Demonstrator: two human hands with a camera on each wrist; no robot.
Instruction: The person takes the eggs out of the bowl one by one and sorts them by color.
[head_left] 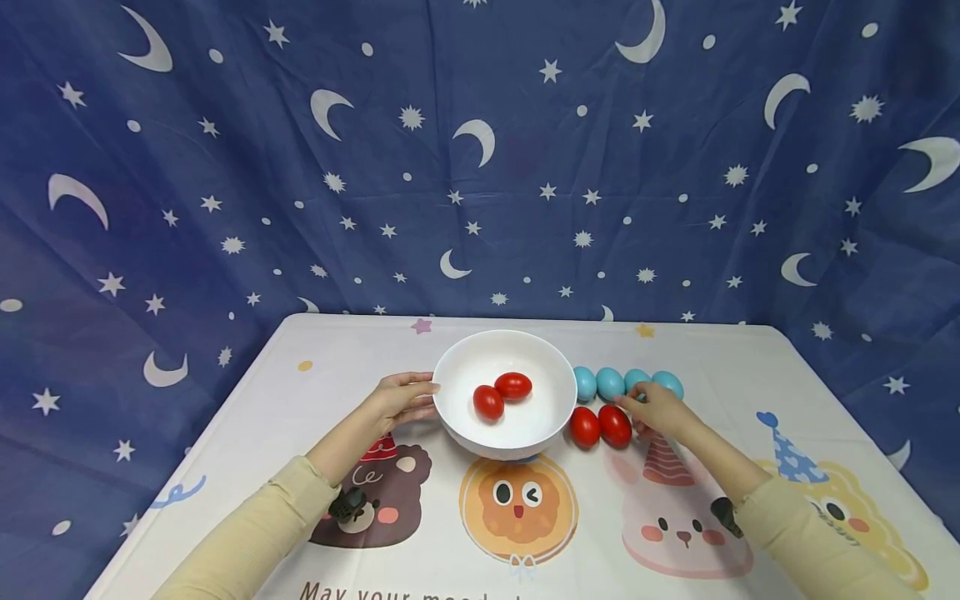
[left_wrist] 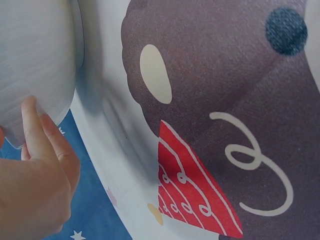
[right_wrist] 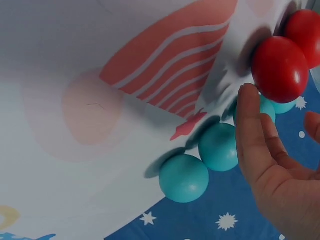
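Observation:
A white bowl [head_left: 465, 433] stands on the table with two red eggs inside, one on the left [head_left: 488, 403] and one on the right [head_left: 513, 386]. At its left side my left hand [head_left: 401, 398] holds it, thumb at the rim and fingers along the outer wall [left_wrist: 40, 65]. To the right of the bowl lie two more red eggs, the nearer one to the bowl [head_left: 584, 427] and another [head_left: 615, 426]. My right hand [head_left: 660, 410] is beside this outer egg [right_wrist: 280, 70]; its fingertips are close to the egg, with thumb and fingers apart.
Behind the red eggs runs a row of several blue eggs [head_left: 611, 383], partly overlapped by my right hand. The white tablecloth [head_left: 360, 342] has printed cartoon animals. A dark blue curtain [head_left: 480, 208] with moons and stars hangs behind the table's far edge.

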